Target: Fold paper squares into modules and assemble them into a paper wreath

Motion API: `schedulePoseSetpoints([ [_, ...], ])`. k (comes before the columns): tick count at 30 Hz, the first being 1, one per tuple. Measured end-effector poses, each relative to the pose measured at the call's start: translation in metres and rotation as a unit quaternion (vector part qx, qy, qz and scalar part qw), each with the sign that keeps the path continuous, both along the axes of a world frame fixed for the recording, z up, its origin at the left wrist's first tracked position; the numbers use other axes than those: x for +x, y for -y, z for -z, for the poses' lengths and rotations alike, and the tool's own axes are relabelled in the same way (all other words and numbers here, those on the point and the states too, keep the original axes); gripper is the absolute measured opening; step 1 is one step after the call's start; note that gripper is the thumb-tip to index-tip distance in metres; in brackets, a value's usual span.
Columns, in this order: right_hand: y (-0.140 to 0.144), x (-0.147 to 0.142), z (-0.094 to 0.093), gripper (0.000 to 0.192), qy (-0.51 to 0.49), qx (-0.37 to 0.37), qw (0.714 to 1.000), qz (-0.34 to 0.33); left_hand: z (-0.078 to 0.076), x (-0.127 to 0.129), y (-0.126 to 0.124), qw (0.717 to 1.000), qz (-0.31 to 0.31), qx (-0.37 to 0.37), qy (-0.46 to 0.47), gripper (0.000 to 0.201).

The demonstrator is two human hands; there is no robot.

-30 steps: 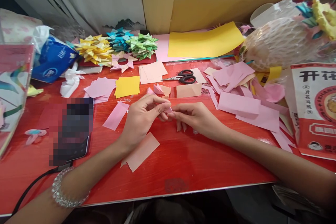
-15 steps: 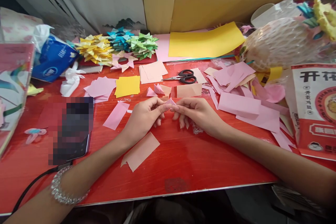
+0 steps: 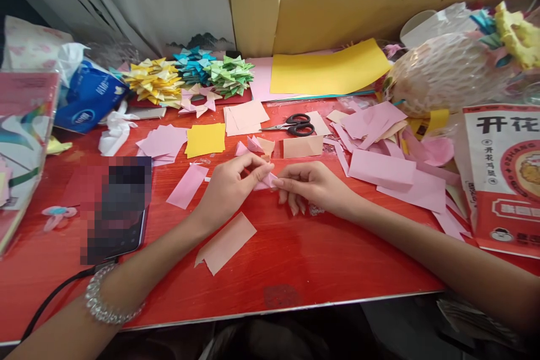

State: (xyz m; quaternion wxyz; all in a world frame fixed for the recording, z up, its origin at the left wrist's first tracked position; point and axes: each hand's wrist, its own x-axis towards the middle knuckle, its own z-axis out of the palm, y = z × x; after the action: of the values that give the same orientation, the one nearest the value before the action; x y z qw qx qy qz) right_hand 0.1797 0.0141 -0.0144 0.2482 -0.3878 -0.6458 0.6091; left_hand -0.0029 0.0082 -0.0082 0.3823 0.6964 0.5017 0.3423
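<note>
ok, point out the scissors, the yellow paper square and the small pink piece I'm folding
scissors (image 3: 300,124): head view, on the black handles.
yellow paper square (image 3: 205,139): head view, its middle.
small pink piece (image 3: 266,181): head view, visible part between the fingertips.

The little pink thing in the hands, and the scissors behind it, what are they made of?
The small pink piece, pinched between the left hand and right hand, looks like thin matte paper: it shows sharp folds like the pink sheets nearby. The scissors seem to have glossy black plastic handles and grey, probably metal, blades.
</note>
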Motion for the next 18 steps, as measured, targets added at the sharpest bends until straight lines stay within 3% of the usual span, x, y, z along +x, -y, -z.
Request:
schedulePoseSetpoints([
  [6,0.0034,0.0003,0.0001,0.036,0.038,0.061,0.997,-0.010,0.0009,-0.0019,0.0000,0.999,0.029,-0.024,-0.035,0.024],
  [12,0.0048,-0.0007,0.0018,0.036,0.054,0.071,0.996,0.024,-0.0018,0.0022,0.0041,0.997,0.039,-0.003,-0.063,0.023],
  [18,0.0070,-0.0021,-0.0001,0.034,0.092,0.114,0.989,0.002,-0.0063,0.0034,0.0067,0.993,0.027,0.025,-0.109,0.026],
])
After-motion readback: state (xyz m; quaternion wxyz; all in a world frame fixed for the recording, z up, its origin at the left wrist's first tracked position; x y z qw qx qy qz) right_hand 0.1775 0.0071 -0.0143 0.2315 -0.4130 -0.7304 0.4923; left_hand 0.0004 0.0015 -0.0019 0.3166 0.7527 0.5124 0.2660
